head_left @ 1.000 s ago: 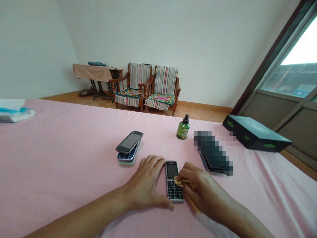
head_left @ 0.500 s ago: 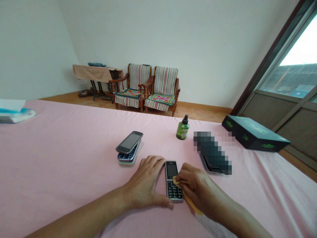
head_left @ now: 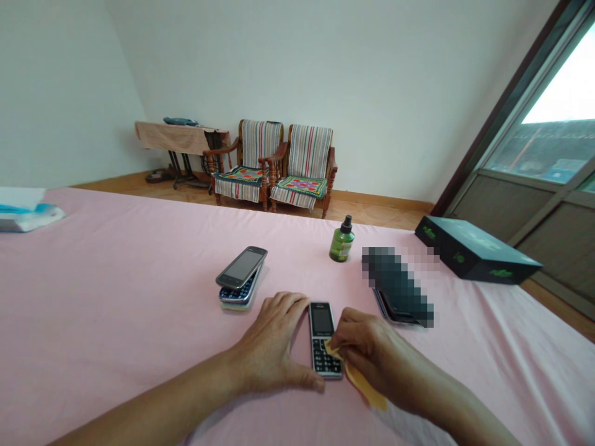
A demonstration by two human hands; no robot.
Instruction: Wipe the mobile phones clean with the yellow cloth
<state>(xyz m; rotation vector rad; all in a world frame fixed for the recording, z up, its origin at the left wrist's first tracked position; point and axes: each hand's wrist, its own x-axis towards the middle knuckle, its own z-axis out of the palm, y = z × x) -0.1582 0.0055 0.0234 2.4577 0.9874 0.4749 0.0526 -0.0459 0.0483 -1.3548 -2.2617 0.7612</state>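
A black-and-silver keypad phone (head_left: 321,321) lies face up on the pink cloth. My left hand (head_left: 272,350) braces it, with fingertips at the top left corner and the thumb along the bottom edge. In my right hand (head_left: 367,344), closed fingers pinch a yellow cloth (head_left: 365,387). One end of that cloth presses on the phone's keys, and the rest trails below the hand. Part of the keypad is hidden behind the cloth and fingers.
Left of my hands sits a small stack of phones (head_left: 242,269). A green spray bottle (head_left: 341,240) stands beyond. To the right are another phone stack (head_left: 390,308), its top blurred by pixels, and a black box (head_left: 478,251). Two chairs (head_left: 302,161) stand by the wall.
My right hand and the yellow cloth have shifted slightly downward over the phone's keys. My left hand and the phone stay almost where they were.
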